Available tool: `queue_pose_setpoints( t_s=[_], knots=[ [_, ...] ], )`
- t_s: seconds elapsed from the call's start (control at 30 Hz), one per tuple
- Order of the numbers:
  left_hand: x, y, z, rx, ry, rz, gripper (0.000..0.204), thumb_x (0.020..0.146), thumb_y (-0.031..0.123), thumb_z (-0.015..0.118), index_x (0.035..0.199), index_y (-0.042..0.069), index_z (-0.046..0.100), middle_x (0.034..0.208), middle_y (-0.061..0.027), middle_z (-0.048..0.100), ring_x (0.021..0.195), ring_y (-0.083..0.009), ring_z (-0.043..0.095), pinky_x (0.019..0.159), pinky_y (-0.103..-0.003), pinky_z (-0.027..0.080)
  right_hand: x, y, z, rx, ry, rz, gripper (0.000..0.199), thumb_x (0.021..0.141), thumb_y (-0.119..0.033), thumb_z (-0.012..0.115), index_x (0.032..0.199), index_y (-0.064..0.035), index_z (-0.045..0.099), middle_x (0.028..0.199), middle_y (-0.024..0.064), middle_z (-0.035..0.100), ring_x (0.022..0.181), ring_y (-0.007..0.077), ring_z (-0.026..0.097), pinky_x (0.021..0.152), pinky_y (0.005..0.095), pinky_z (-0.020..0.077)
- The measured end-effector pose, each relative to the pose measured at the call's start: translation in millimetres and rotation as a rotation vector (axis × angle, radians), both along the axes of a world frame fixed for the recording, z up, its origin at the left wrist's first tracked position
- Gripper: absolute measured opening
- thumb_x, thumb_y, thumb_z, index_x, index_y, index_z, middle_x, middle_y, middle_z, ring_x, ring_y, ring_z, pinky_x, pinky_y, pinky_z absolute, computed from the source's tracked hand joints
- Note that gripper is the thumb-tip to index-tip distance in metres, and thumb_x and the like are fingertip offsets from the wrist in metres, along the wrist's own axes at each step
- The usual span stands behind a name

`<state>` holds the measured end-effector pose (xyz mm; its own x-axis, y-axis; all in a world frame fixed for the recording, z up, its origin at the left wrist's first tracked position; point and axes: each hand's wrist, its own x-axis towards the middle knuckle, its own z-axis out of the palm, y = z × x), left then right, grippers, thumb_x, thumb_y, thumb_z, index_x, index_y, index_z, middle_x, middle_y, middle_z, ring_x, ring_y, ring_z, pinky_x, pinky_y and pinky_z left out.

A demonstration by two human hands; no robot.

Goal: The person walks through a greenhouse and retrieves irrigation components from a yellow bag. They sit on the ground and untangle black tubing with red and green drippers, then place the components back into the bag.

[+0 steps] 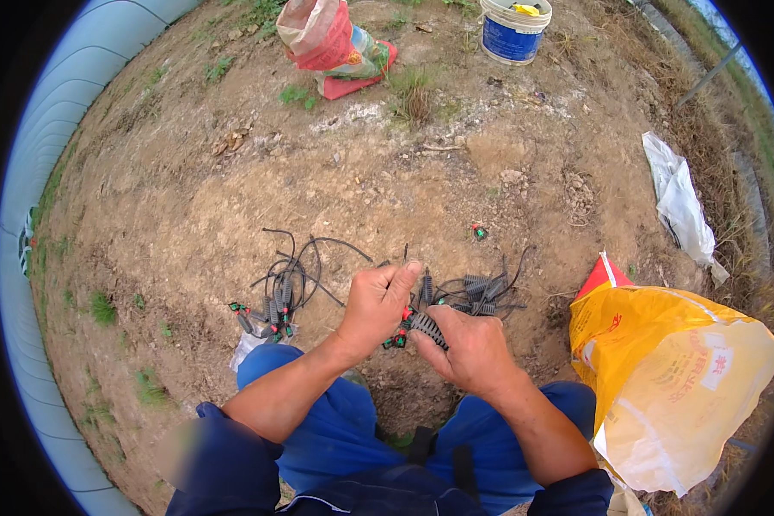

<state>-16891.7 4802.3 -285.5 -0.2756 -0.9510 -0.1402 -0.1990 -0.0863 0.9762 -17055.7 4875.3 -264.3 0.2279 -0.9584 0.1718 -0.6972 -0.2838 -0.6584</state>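
My right hand (471, 351) is closed around a black ribbed sprinkler fitting (427, 327) with a red part at its upper end. Close beside it, my left hand (375, 307) is curled shut with the thumb up. A short end of thin black tube (405, 251) sticks up by that thumb; the rest is hidden in the fingers. Left of my hands lies a tangle of thin black tubes (291, 268) with black ribbed, red and green fittings (275, 316). Another heap of ribbed fittings (480, 291) and tubes lies beyond my right hand. Small green and red pieces (396, 340) show below my hands.
An open yellow sack (662, 361) stands at my right, with a white sheet (681, 199) beyond it. A red and white sack (322, 43) and a white-and-blue bucket (512, 34) stand far ahead. One small red-green piece (479, 231) lies alone on the soil.
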Motion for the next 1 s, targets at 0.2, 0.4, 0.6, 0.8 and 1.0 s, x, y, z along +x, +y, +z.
queue_pose_setpoints(
  t_s=[0.2, 0.4, 0.6, 0.8, 1.0],
  knots=[
    [-0.4, 10.6, -2.2, -0.065, -0.024, 0.016, 0.044, 0.100, 0.023, 0.062, 0.063, 0.001, 0.051, 0.055, 0.0027, 0.040, 0.057, -0.0038, 0.033, 0.046, -0.029, 0.028, 12.1, 9.0, -12.8, 0.142, -0.249, -0.087, 0.029, 0.089, -0.030, 0.068, 0.096, -0.0028, 0.058, 0.065, 0.0188, 0.063, 0.060, 0.0387, 0.064, 0.054, 0.0478, 0.0497],
    [2.8, 14.0, -2.8, -0.090, -0.024, 0.042, 0.044, 0.098, 0.018, 0.064, 0.062, 0.002, 0.045, 0.054, 0.0021, 0.036, 0.057, -0.0047, 0.030, 0.045, -0.030, 0.026, 21.6, 11.2, -19.3, 0.343, -0.551, -0.109, 0.032, 0.093, -0.031, 0.064, 0.099, 0.0007, 0.063, 0.066, 0.0235, 0.061, 0.065, 0.0444, 0.063, 0.056, 0.0488, 0.0486],
    [1.8, 7.9, -0.2, -0.108, -0.073, 0.040, 0.044, 0.098, 0.017, 0.065, 0.063, 0.002, 0.044, 0.055, 0.0018, 0.035, 0.057, -0.0051, 0.030, 0.045, -0.030, 0.026, 25.9, 10.0, -24.7, 0.548, -0.847, -0.160, 0.027, 0.098, -0.028, 0.061, 0.094, -0.0011, 0.064, 0.066, 0.0000, 0.054, 0.059, 0.0088, 0.049, 0.054, 0.0280, 0.0402],
    [5.7, -0.1, -20.7, -0.115, -0.117, -0.010, 0.045, 0.099, 0.021, 0.064, 0.063, 0.002, 0.046, 0.055, 0.0020, 0.037, 0.057, -0.0050, 0.031, 0.046, -0.031, 0.027, 26.8, -1.1, -38.5, 0.809, -1.021, -0.164, 0.031, 0.100, -0.033, 0.058, 0.090, -0.0043, 0.062, 0.062, -0.0047, 0.048, 0.054, 0.0040, 0.042, 0.048, 0.0246, 0.0334],
    [27.2, -46.0, -16.7, 0.456, -0.171, -0.130, 0.046, 0.095, 0.036, 0.067, 0.063, 0.009, 0.051, 0.053, 0.0026, 0.045, 0.044, -0.0044, 0.039, 0.039, -0.025, 0.028, 15.8, -18.4, -28.4, 0.961, -1.035, -0.183, 0.040, 0.099, -0.040, 0.059, 0.107, -0.0007, 0.063, 0.067, -0.0001, 0.055, 0.052, 0.0065, 0.045, 0.047, 0.0247, 0.0364]
  ],
)
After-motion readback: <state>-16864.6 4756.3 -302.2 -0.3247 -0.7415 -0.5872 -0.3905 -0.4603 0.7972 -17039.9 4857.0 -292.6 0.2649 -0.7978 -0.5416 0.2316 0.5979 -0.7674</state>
